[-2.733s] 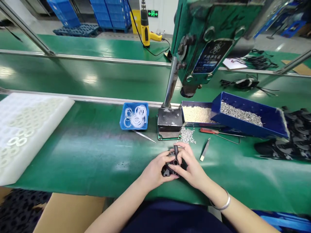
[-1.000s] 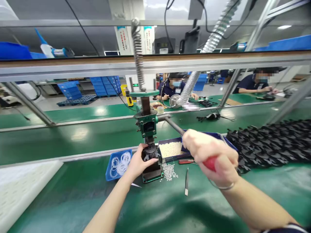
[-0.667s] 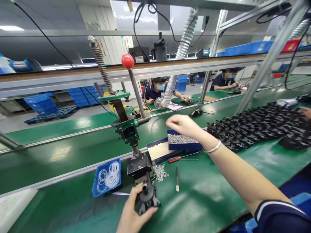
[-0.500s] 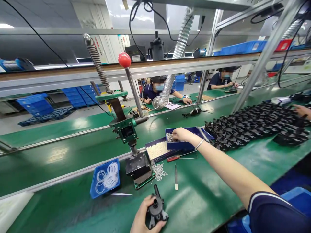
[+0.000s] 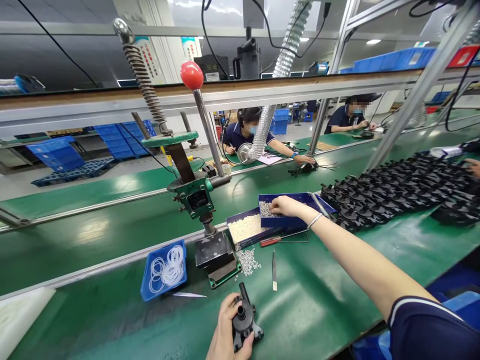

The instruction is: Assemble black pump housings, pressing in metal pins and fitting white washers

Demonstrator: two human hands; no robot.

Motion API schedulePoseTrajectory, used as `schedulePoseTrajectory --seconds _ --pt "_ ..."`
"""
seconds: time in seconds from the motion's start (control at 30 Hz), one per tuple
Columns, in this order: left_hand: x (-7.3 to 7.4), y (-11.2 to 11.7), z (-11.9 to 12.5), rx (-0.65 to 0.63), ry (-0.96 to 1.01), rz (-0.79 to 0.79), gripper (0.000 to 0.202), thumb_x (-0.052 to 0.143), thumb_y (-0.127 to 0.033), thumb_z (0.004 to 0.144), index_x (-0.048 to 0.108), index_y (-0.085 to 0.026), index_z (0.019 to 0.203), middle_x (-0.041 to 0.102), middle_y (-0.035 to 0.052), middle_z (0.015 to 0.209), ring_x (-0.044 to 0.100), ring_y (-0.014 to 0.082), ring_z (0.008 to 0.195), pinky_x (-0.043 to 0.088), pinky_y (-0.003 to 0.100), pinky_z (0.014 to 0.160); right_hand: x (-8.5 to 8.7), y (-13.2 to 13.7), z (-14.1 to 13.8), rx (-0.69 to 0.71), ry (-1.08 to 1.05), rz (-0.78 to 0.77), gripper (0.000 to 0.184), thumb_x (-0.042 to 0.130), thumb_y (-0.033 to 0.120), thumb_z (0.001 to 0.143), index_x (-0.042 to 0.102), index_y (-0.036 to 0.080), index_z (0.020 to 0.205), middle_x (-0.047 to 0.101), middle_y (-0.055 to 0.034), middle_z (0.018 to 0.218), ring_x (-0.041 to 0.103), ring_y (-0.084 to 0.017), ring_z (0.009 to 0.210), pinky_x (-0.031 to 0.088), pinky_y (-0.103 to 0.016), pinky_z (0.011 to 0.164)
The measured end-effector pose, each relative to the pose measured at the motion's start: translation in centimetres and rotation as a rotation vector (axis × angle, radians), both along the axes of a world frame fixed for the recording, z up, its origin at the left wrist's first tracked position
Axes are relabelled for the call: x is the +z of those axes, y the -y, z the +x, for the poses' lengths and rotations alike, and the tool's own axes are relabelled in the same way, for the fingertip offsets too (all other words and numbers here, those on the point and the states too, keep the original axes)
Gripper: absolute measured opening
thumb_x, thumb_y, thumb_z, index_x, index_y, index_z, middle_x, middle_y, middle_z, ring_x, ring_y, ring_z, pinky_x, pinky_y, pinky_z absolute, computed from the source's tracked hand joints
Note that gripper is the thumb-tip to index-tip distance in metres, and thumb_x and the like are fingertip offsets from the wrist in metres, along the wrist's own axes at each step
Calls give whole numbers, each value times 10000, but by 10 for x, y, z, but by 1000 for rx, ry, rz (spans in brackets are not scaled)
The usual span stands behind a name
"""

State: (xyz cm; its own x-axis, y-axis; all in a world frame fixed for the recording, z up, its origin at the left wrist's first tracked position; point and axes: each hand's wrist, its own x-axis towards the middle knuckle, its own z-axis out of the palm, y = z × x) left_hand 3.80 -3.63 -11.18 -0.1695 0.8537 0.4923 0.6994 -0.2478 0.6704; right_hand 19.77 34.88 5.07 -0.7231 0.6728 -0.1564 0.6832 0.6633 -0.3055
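bright overhead light; glare on green worktop [image 5: 92, 228]; edges stretched

A green-topped table [image 5: 318, 310] runs beneath a wood-edged shelf [image 5: 90, 102] with metal posts [image 5: 412, 96], and beyond it blue crates [image 5: 120, 142] stand stacked over a grey floor [image 5: 17, 187], printed signs [image 5: 188, 48] hang high, and a white ceiling light [image 5: 373, 42] glows at upper right.

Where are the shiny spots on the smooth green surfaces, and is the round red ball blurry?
Head view: pale glare on the smooth green surface beyond the long silver metal rail; head view: softer sheen on the flat green tabletop, right of the black plastic part in the left hand; head view: the round red ball looks fairly sharp, with a pale highlight.
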Motion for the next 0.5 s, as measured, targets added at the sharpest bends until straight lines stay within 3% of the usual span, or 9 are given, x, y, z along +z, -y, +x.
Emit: schedulePoseTrajectory --seconds 0.27,0.5 --pt "3 5 2 9 -43 -79 435 449 -230 941 356 -187 1363 431 261 1407 521 325 1318 500 518 1021 -3 -5 -2 -41 -28 -14 286 615 390 958 661 115 1023 671 -42 1004 656 -172 880 571 -327 788" --pt "9 -2 15 88 -46 -43 412 429 -226 952 360 -180 1355 438 238 1399 526 297 1317 507 488 1020 -1 -4 5 -128 -228 -52 280 620 392 955 661 116 929 670 -19 902 649 -148 812 561 -305 754"
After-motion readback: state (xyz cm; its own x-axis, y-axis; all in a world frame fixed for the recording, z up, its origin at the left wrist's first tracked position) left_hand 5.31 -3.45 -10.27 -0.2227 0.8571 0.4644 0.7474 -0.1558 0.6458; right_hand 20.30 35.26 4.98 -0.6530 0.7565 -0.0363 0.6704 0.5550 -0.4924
